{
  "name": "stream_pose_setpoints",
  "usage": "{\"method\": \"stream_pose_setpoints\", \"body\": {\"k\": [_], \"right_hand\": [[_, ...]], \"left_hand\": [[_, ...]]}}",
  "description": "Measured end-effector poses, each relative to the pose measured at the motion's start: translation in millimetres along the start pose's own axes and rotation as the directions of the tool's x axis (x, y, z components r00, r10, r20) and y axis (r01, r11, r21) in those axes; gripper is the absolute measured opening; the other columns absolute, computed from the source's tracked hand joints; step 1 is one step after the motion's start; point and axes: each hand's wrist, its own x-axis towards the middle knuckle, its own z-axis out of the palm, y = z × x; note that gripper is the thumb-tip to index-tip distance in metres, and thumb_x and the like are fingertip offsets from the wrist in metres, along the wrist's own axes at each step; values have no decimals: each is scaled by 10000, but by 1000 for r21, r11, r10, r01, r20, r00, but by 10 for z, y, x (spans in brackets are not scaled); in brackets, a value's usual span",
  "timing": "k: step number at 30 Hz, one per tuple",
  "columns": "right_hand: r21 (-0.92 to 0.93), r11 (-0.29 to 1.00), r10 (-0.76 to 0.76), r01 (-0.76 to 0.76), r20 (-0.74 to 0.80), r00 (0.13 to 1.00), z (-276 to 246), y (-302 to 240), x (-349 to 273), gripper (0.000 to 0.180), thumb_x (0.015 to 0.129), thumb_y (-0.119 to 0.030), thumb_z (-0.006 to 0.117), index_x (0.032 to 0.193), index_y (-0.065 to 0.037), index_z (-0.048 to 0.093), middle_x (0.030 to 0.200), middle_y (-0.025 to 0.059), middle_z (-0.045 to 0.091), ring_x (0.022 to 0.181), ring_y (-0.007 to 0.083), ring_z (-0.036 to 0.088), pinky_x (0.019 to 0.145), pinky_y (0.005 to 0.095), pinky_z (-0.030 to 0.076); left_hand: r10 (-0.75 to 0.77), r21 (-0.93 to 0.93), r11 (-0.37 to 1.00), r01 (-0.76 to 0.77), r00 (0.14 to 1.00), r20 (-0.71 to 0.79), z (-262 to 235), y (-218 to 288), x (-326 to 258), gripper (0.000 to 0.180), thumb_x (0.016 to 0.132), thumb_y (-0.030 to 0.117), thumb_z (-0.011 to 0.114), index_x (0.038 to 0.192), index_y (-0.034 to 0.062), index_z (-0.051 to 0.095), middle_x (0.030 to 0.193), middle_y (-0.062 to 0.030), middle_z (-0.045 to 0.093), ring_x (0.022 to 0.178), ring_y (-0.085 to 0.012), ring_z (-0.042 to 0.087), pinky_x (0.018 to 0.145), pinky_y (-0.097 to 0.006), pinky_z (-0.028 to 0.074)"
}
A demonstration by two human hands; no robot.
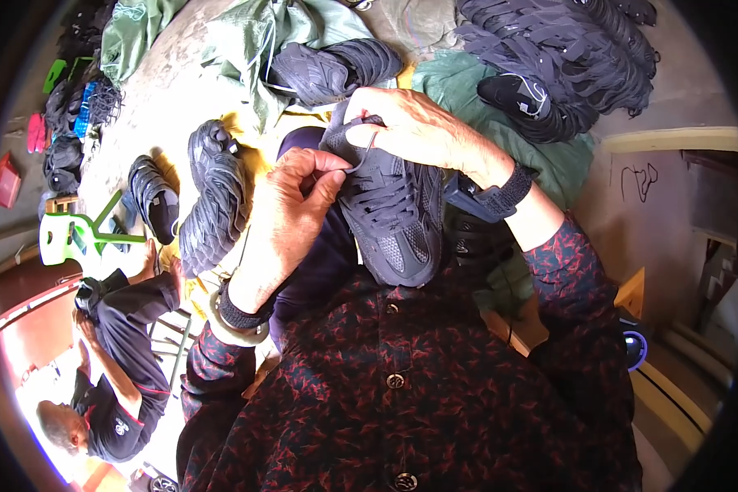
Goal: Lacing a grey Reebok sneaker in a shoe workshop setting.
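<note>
A black sneaker (389,217) rests upright on my lap, its toe toward my body and its laces crossing the front. My left hand (291,197) is closed in a pinch on a thin shoelace (357,169) beside the shoe's left edge. Over the collar end is my right hand (406,127), its fingers curled in and gripping the upper part of the same lace. The lace runs in a short curve between both hands. The ankle opening is partly hidden by my right fingers.
Nested black shoes (213,197) stand to the left, near another stack (152,197). More shoes (336,70) lie ahead on green sacking (246,41), with a big pile (558,57) at far right. A seated person (111,353) works at lower left by a green stool (66,238).
</note>
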Motion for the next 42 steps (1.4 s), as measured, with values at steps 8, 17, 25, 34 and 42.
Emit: {"method": "stream_pose_setpoints", "body": {"k": [8,17,25,34,42], "right_hand": [[89,995,-29,36,-85,996,30,-6,-40,311,911,-310,615,1041,-30,654,885,143,704,824,313,692,744,410,526],[209,978,11,-3,-35,999,-41,6,-95,333,906,-319,642,1052,-20,659,929,122,702,871,237,679,792,364,527],[284,956,68,-71,18,998,-97,-64,-129,306,891,-260,680,1061,-5,671,930,77,704,871,160,655,802,317,521],[311,949,58,-58,9,998,-61,-37,-99,267,900,-222,675,1050,-2,659,931,58,679,886,138,625,819,305,509],[346,937,54,-52,3,999,-15,10,-85,235,911,-184,658,1043,9,648,939,56,664,901,132,607,841,300,501]], "left_hand": [[74,84,994,-67,994,-81,194,-148,-27,144,851,84,823,973,24,775,878,7,680,781,-49,574,724,-220,473],[5,139,990,8,996,-91,194,-47,-85,137,881,137,792,981,46,773,778,-9,712,693,-45,596,640,-233,500],[-46,365,931,11,995,87,55,121,-2,99,870,138,736,945,74,744,785,-48,721,667,-104,639,658,-278,519],[-107,355,935,22,969,222,-5,187,171,91,836,153,736,903,91,746,721,-61,685,663,-171,652,656,-315,517],[-115,417,909,0,961,250,13,210,255,86,840,133,741,891,64,748,708,-48,674,630,-105,601,633,-291,501]]}}
